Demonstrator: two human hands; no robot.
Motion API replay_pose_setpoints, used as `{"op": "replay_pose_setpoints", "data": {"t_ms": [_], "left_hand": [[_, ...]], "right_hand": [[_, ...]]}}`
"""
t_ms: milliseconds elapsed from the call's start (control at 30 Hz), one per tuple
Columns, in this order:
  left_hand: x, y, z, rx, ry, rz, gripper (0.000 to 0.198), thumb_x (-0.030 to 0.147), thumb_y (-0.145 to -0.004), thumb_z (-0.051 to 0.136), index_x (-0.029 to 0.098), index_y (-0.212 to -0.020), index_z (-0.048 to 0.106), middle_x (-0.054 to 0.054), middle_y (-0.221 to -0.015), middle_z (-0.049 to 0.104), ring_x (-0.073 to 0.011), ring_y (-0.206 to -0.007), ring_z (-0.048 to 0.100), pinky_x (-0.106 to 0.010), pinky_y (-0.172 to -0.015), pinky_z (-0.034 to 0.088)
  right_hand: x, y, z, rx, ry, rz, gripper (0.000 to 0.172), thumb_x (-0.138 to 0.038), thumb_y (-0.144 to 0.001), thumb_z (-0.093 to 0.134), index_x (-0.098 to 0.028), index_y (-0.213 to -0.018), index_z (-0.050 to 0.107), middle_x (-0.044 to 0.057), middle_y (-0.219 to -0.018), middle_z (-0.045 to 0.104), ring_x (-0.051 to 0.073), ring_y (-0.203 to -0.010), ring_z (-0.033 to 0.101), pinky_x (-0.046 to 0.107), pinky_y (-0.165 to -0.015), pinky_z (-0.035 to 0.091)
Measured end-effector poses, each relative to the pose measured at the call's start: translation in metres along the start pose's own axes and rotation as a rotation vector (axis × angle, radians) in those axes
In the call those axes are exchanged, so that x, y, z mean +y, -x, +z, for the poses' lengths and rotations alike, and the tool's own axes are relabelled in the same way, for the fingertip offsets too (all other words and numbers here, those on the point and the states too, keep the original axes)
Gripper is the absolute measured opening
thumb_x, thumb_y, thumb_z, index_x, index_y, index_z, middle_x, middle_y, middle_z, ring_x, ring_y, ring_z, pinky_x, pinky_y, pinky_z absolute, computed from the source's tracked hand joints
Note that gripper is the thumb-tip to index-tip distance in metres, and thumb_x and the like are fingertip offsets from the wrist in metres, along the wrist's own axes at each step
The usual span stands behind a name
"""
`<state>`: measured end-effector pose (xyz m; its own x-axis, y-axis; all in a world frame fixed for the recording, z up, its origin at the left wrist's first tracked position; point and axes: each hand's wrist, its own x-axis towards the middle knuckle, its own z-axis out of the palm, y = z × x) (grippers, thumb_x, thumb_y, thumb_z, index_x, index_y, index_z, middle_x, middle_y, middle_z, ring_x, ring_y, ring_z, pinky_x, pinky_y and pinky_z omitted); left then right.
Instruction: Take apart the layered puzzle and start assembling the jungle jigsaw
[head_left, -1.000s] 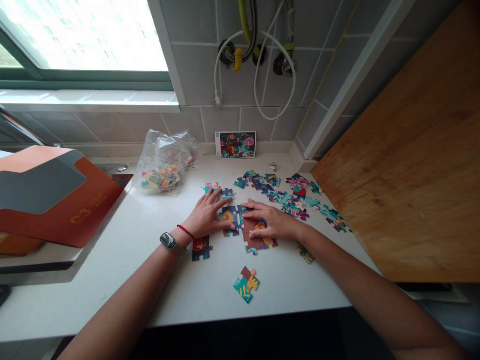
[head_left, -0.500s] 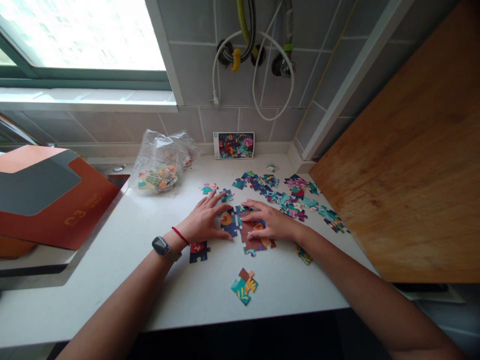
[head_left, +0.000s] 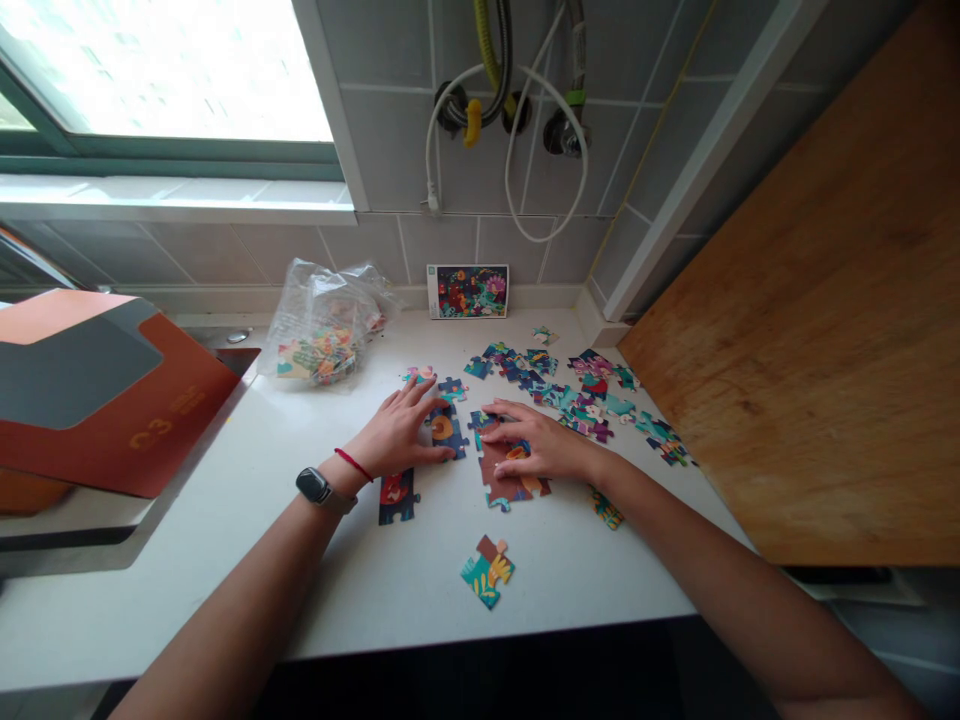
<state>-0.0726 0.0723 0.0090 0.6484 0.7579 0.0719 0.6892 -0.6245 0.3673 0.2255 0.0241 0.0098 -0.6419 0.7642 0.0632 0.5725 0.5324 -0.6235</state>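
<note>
My left hand [head_left: 396,432] lies flat on the white countertop [head_left: 225,570], its fingertips against a small joined group of dark blue jigsaw pieces [head_left: 448,436] with an orange swirl. My right hand [head_left: 541,445] rests on a brown joined puzzle section [head_left: 504,480], its fingers also touching a blue piece [head_left: 481,424]. Neither hand lifts anything. A dark piece with red [head_left: 397,497] lies below my left hand, and a green-and-yellow section [head_left: 487,572] lies nearer the counter's front edge. Several loose pieces [head_left: 555,385] are scattered beyond my right hand.
A clear plastic bag of pieces [head_left: 324,335] and a picture card [head_left: 468,291] stand along the back wall. An orange-and-grey box lid [head_left: 105,385] lies at the left. A wooden board [head_left: 795,320] rises at the right, with white hoses [head_left: 510,120] on the tiles above.
My left hand has slid left, carrying the dark blue group away from the brown section and opening a gap between them. My right hand has barely moved.
</note>
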Motion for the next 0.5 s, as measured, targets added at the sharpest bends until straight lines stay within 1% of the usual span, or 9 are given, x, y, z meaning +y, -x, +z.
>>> {"op": "replay_pose_setpoints", "data": {"t_ms": [67,167,267,367,500], "left_hand": [[-0.0021,-0.0013,-0.0009,0.007,0.0,-0.019,0.073,0.069,-0.079,0.076,0.024,-0.135,0.062,-0.017,-0.164,0.038,-0.0464,-0.154,0.028,-0.063,-0.121,0.035],[-0.0052,-0.0029,-0.0011,0.001,0.015,0.0,0.074,0.069,-0.08,0.074,0.023,-0.136,0.061,-0.018,-0.162,0.041,-0.0437,-0.154,0.03,-0.061,-0.121,0.035],[-0.0067,-0.0029,-0.0006,-0.022,0.028,0.024,0.079,0.071,-0.076,0.076,0.023,-0.136,0.059,-0.018,-0.161,0.043,-0.0437,-0.154,0.029,-0.062,-0.122,0.032],[-0.0045,-0.0018,0.0006,-0.041,0.04,0.06,0.079,0.073,-0.073,0.078,0.023,-0.132,0.06,-0.018,-0.163,0.04,-0.0437,-0.154,0.029,-0.062,-0.122,0.03],[0.0016,-0.0006,0.0043,-0.045,0.057,0.104,0.077,0.073,-0.076,0.076,0.024,-0.132,0.058,-0.018,-0.164,0.039,-0.043,-0.154,0.031,-0.062,-0.123,0.028]], "right_hand": [[0.0001,0.0001,-0.0001,-0.004,0.003,0.002,0.051,-0.041,-0.082,0.085,-0.022,-0.128,0.074,0.016,-0.159,0.048,0.032,-0.152,0.039,0.051,-0.124,0.035],[0.0014,0.0001,0.0006,-0.001,0.004,-0.002,0.05,-0.041,-0.082,0.085,-0.022,-0.127,0.074,0.016,-0.159,0.049,0.031,-0.152,0.039,0.051,-0.124,0.036],[0.0027,-0.0001,0.0014,0.007,-0.009,-0.009,0.05,-0.042,-0.081,0.085,-0.025,-0.127,0.075,0.013,-0.159,0.049,0.031,-0.152,0.04,0.05,-0.124,0.036],[0.0029,-0.0001,0.0015,0.01,-0.015,-0.005,0.05,-0.041,-0.081,0.085,-0.025,-0.127,0.075,0.014,-0.159,0.049,0.031,-0.152,0.04,0.05,-0.124,0.035],[0.0025,0.0005,0.0012,0.014,-0.03,-0.001,0.049,-0.041,-0.081,0.085,-0.025,-0.126,0.075,0.013,-0.159,0.049,0.032,-0.152,0.039,0.051,-0.125,0.034]]}}
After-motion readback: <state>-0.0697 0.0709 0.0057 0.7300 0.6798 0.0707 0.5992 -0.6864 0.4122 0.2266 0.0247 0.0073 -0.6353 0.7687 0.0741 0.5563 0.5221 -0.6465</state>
